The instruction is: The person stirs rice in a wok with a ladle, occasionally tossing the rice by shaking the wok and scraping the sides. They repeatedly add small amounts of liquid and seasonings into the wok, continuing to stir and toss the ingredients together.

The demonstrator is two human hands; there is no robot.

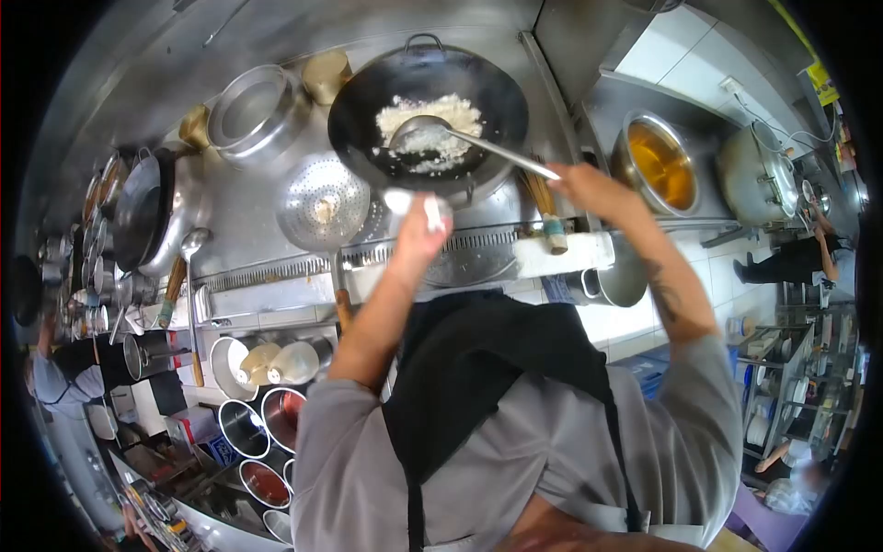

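Both hands are closed. Right hand [589, 189] wraps the thin tail of the ladle [478, 147], right of centre; its bowl sits in the rice [432, 112] inside the wok [368, 110], upper middle. It is stiff steel, bowl-heavy and likely greasy, so I judge the handle's far end the best grip, away from the heat. Left hand [418, 232] curls on a white cloth [432, 213] at the wok's near rim; that pan looks heavy and hot.
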